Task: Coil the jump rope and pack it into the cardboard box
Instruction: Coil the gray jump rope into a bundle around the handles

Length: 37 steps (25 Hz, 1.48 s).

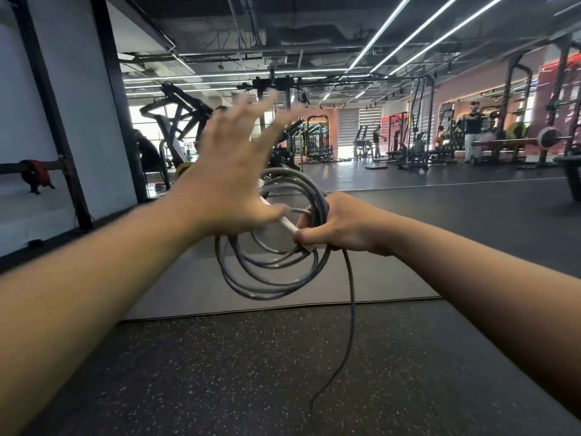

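A grey jump rope [270, 272] hangs in several loops at chest height in front of me. My right hand [339, 228] is closed around the bundle of loops and a white handle [287, 223]. One loose strand [350, 309] drops from that hand toward the floor. My left hand [232, 171] is raised in front of the coil with fingers spread wide and blurred; its thumb lies near the white handle. No cardboard box is in view.
Below me is speckled black rubber flooring [251, 372] with a grey mat [195, 284] beyond it. A black rack with a barbell [47, 166] stands at left. Gym machines [176, 127] and people [471, 130] are far off.
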Tool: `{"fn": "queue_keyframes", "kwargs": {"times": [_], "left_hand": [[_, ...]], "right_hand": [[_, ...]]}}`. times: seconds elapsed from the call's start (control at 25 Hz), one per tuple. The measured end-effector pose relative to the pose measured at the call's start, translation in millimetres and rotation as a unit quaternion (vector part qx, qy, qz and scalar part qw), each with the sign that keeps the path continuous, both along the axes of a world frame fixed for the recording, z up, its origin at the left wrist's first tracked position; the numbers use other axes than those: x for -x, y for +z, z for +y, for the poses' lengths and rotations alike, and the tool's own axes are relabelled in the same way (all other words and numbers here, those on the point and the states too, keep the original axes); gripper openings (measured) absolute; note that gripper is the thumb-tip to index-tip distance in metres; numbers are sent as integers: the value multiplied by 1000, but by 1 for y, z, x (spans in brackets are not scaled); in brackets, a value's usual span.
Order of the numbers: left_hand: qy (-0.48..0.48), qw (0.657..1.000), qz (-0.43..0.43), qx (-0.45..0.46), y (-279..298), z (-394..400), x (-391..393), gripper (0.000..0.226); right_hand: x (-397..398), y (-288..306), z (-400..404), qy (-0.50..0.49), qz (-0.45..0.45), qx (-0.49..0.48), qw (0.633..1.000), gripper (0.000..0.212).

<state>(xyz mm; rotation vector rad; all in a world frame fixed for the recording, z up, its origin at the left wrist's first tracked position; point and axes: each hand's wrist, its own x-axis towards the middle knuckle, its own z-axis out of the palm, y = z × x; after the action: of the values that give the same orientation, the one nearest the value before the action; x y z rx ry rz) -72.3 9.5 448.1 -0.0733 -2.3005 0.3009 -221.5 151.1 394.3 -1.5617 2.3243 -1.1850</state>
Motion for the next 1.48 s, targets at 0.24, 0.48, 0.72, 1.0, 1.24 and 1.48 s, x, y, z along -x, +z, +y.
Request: {"fn": "queue_keyframes", "kwargs": {"times": [0.24, 0.48, 0.72, 1.0, 1.24, 1.48], "left_hand": [[77, 895, -425, -112, 26, 15, 40, 53], [-3, 871, -421, -252, -12, -14, 40, 26], [-12, 903, -362, -231, -27, -46, 13, 31], [-115, 813, -51, -569, -45, -66, 13, 42], [-241, 471, 173, -830, -55, 5, 49, 24], [-218, 360, 250, -872, -65, 43, 62, 41]], "right_hand": [[-4, 21, 2, 22, 121, -89, 988, 24], [-6, 15, 14, 55, 99, -65, 991, 20], [28, 7, 51, -10, -26, -125, 992, 66], [41, 11, 55, -1, -192, 130, 973, 24], [3, -3, 6, 51, -351, 244, 903, 69], [-36, -32, -28, -16, -275, 259, 926, 50]]}}
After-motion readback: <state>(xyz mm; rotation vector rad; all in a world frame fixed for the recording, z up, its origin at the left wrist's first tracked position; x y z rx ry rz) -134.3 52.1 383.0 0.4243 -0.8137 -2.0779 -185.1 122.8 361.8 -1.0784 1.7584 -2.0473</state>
